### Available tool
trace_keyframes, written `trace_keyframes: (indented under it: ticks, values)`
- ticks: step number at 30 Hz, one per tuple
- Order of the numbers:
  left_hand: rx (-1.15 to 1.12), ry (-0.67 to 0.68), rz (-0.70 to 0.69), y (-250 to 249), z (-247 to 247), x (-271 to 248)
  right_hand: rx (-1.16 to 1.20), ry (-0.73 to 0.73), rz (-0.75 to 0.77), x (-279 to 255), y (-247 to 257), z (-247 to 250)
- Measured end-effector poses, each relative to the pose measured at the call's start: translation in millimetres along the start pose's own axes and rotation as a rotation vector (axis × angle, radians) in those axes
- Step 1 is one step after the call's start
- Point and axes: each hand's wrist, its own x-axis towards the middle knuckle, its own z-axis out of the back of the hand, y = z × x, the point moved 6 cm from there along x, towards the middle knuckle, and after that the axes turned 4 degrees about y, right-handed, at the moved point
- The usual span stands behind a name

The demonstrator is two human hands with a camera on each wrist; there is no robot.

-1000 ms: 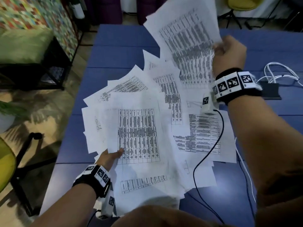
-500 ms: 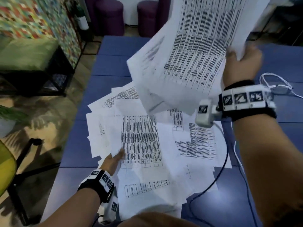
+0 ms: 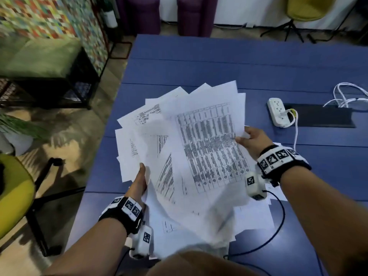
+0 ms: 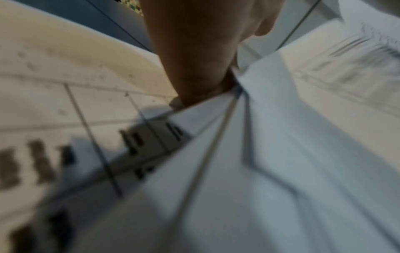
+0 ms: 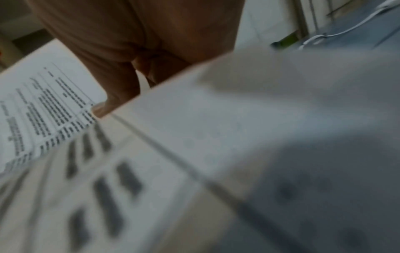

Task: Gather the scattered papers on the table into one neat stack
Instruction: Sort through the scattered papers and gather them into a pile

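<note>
The sheaf that the right hand [image 3: 251,140] held high at twelve o'clock half a second ago has come down onto the papers [image 3: 201,156] fanned at the centre of the blue bench [image 3: 199,62]. Its grip pinches the top printed sheets at three o'clock. The left hand [image 3: 139,184], at eight o'clock, clasps the pile's edge, thumb on top. Gathering looks nearly done; squaring the crooked edges remains.
</note>
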Motion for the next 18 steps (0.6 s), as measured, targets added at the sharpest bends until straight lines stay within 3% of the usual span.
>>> trace_keyframes:
  ticks: [2, 6, 9, 12, 16, 18]
  values:
    - [0.089, 0.087, 0.004, -3, -7, -5, -0.091, 0.093, 0.005, 10, 3, -15]
    - [0.023, 0.213, 0.120, 15, -1, 6, -0.246, 0.188, -0.060, 24, 5, -40]
    - [0.155, 0.188, -0.023, 12, 1, 4, -0.226, 0.206, -0.046, 30, 6, -66]
    - [0.351, 0.179, -0.183, 7, -2, 1, -0.135, 0.137, -0.005, 33, 5, -87]
    - [0.380, 0.099, -0.220, 11, 11, 21, 0.033, -0.034, 0.017, 31, -3, -93]
    - [0.318, 0.106, -0.211, 16, 17, 31, -0.036, -0.192, -0.048, 31, -19, -79]
